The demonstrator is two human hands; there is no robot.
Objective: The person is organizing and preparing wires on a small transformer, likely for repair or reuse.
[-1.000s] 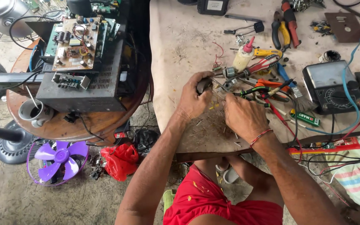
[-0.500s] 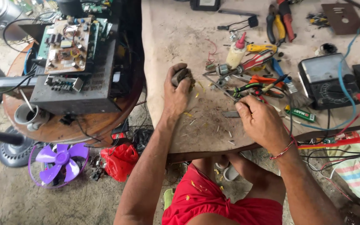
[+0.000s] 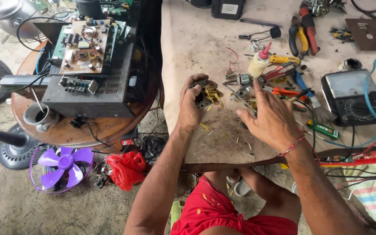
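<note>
You're sitting at the workbench (image 3: 196, 48), a big pale slab littered with bits of yellowish wire, and I'm placing everything else off that. Just off its left edge, a round wooden table (image 3: 77, 130) is carrying an opened black amplifier chassis (image 3: 92, 93) with a circuit board (image 3: 83, 45) lying on top, and a mug (image 3: 35, 115) is standing at that table's near rim. Down on the floor below the bench's left corner, a purple fan blade (image 3: 61, 163) is lying in its cage beside a crumpled red bag (image 3: 127, 167). Over at the bench's right side, a multimeter (image 3: 349, 93) is trailing blue and red leads, and a heap of pliers and screwdrivers (image 3: 283, 74) is sitting mid-bench. Your left hand (image 3: 192, 106) is curling around a small motor stator (image 3: 205, 93), a dark ring with yellowish windings, holding it just above the bench near the front-middle. Your right hand (image 3: 270, 117) is hovering open beside it, fingers spread and gripping nothing, close to the tool heap.
</note>
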